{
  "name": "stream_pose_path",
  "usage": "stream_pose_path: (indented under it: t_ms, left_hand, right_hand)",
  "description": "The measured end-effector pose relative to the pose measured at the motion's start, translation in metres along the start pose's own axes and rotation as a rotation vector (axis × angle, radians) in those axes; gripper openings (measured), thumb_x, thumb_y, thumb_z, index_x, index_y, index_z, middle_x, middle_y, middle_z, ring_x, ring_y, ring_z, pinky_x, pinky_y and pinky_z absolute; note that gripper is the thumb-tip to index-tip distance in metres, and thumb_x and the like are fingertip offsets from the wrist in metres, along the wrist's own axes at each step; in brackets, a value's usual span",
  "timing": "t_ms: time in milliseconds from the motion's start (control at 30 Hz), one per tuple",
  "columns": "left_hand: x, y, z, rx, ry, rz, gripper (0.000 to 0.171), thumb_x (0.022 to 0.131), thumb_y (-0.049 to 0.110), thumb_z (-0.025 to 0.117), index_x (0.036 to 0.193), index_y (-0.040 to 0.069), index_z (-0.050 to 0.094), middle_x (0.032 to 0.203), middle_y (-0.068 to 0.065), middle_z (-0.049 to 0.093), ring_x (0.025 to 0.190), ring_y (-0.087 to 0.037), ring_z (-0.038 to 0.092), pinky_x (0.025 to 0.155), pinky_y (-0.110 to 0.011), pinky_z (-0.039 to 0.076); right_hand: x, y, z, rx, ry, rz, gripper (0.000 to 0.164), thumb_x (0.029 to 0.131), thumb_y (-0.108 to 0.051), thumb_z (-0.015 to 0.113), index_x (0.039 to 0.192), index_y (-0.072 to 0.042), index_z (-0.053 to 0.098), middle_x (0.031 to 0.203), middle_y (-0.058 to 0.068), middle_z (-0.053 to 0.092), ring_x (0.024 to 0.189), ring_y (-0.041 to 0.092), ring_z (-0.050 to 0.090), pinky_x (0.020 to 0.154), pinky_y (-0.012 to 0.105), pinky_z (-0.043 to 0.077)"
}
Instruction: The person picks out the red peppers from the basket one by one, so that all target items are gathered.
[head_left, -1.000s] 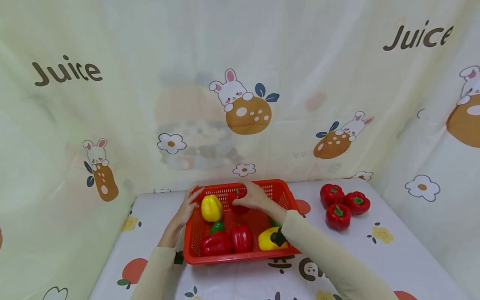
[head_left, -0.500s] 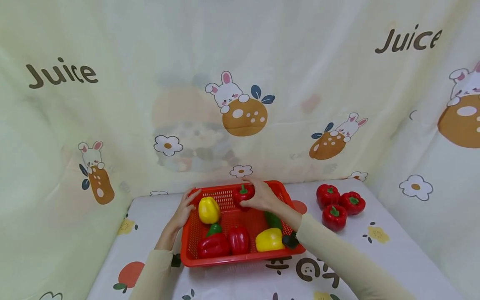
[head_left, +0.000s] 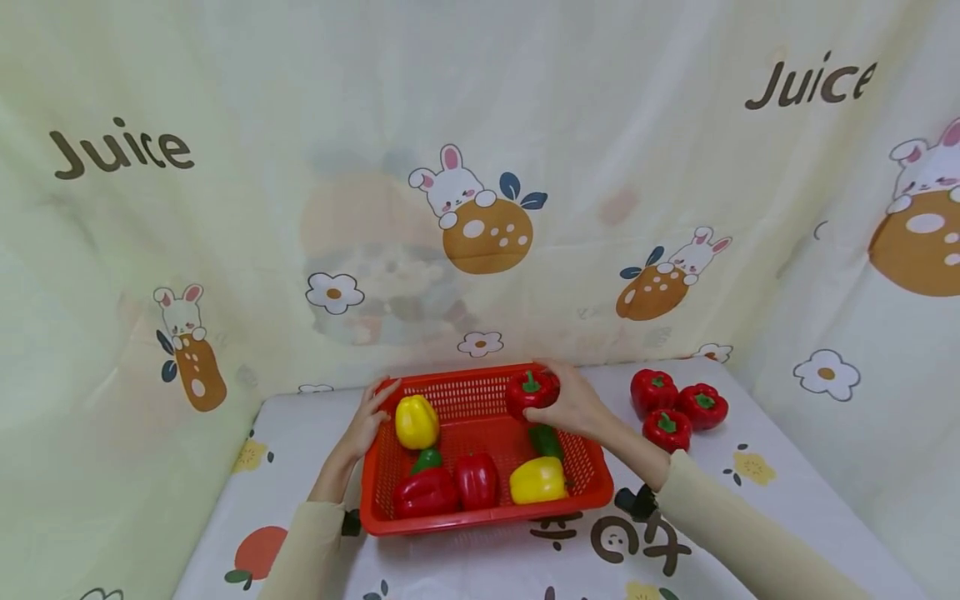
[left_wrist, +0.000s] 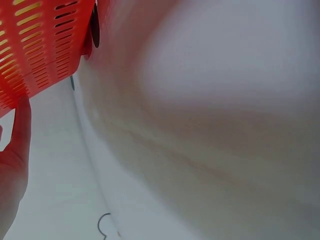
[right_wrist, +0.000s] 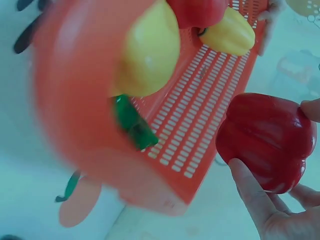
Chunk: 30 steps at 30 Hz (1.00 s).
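My right hand (head_left: pixel 573 402) grips a red bell pepper (head_left: pixel 531 390) with a green stem, over the back right part of a red plastic basket (head_left: pixel 486 521). In the right wrist view, thumb and fingers curl round the red bell pepper (right_wrist: pixel 267 142). The left hand (head_left: pixel 369 421) holds the basket's left rim, and in the left wrist view a finger (left_wrist: pixel 21 127) presses the slotted wall. Inside the basket lie a yellow pepper (head_left: pixel 416 422) at the left, two red peppers side by side in front, a second yellow pepper (head_left: pixel 537 481) and green vegetables.
To the right of the basket, three red bell peppers (head_left: pixel 666 429) stand grouped on the patterned white tablecloth (head_left: pixel 457 571). A pale curtain (head_left: pixel 390 100) printed with rabbits and flowers hangs behind and at both sides.
The right hand has lifted the red bell pepper from the basket's back and carried it rightward. The left hand stays at the left rim. The head view has shifted slightly.
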<state>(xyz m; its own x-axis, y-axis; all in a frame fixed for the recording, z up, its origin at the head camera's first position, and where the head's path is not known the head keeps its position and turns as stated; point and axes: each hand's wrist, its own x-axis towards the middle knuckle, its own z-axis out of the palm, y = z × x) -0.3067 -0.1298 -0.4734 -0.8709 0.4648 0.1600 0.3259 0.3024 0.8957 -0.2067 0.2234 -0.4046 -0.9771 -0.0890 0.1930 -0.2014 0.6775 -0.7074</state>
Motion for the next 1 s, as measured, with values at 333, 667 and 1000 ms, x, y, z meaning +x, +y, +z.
stream_pose_path:
  t_ms: [333, 667, 1000]
  left_hand:
    - [-0.003, 0.001, 0.002, 0.003, 0.001, -0.01, 0.059, 0.088, -0.012, 0.036, 0.147, -0.009, 0.035, 0.158, -0.029, 0.009, 0.143, -0.047, 0.009, 0.112, -0.067, 0.008]
    - [0.012, -0.035, 0.008, -0.003, 0.066, 0.026, 0.061, 0.086, -0.012, 0.038, 0.146, -0.007, 0.039, 0.158, -0.026, 0.012, 0.143, -0.046, 0.011, 0.111, -0.067, 0.007]
    - [0.011, -0.033, 0.007, -0.002, 0.073, 0.041, 0.061, 0.084, -0.014, 0.037, 0.145, -0.007, 0.04, 0.157, -0.027, 0.014, 0.143, -0.046, 0.011, 0.111, -0.067, 0.007]
  right_hand:
    - [-0.03, 0.027, -0.022, -0.034, 0.06, 0.057, 0.085, 0.074, -0.027, 0.082, 0.145, -0.001, 0.041, 0.134, 0.025, 0.052, 0.108, 0.037, 0.057, 0.08, 0.045, 0.057]
    - [-0.052, 0.043, -0.051, -0.102, 0.114, 0.131, 0.086, 0.077, -0.032, 0.08, 0.146, 0.001, 0.041, 0.138, 0.027, 0.047, 0.112, 0.044, 0.053, 0.079, 0.05, 0.056]
    - [-0.071, 0.069, -0.079, -0.149, 0.176, 0.176, 0.081, 0.08, -0.033, 0.078, 0.143, 0.005, 0.043, 0.139, 0.033, 0.043, 0.122, 0.049, 0.042, 0.084, 0.062, 0.05]
